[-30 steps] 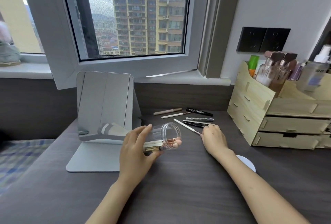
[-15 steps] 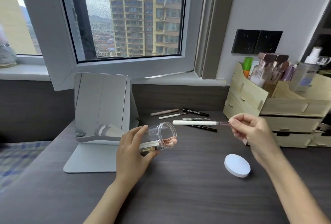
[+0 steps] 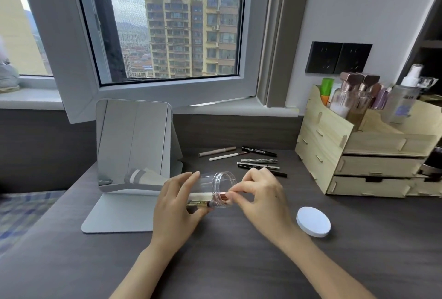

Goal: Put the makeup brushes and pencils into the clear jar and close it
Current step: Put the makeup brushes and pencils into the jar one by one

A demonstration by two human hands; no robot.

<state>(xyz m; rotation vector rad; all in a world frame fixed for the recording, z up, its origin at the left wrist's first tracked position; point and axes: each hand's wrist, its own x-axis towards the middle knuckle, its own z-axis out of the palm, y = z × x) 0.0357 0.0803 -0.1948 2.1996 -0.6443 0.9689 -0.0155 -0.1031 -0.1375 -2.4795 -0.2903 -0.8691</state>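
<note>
Clear jar (image 3: 216, 185) held on its side above the dark desk (image 3: 239, 262), mouth facing right; left hand (image 3: 177, 203) wrapped around the jar body, fingers over the top, thumb underneath; grip closed on the jar. Right hand (image 3: 259, 193) at the jar mouth, thumb and forefinger pinched on the end of a white-handled brush (image 3: 203, 195); most of the handle already lies inside the jar, the pinkish ferrule end at the rim. A second item with a gold and dark barrel (image 3: 199, 204) lies inside along the lower wall of the jar; its exact type cannot be told. White round lid (image 3: 313, 224) flat on the desk to the right of the right hand, apart from the jar; jar uncapped. Loose pencils (image 3: 259, 163) lie on the desk behind the hands: a beige one (image 3: 217, 151), a white one (image 3: 226, 156), a black one with white lettering (image 3: 259, 151), a silvery patterned one, and two thin dark ones closest to the right hand; the nearest dark one passes partly behind the knuckles. Standing mirror (image 3: 134, 145) just left of and behind the jar, on its flat base; wooden drawer organiser (image 3: 358, 155) at far right holding bottles (image 3: 351, 97); window (image 3: 172, 25) behind the desk.
</note>
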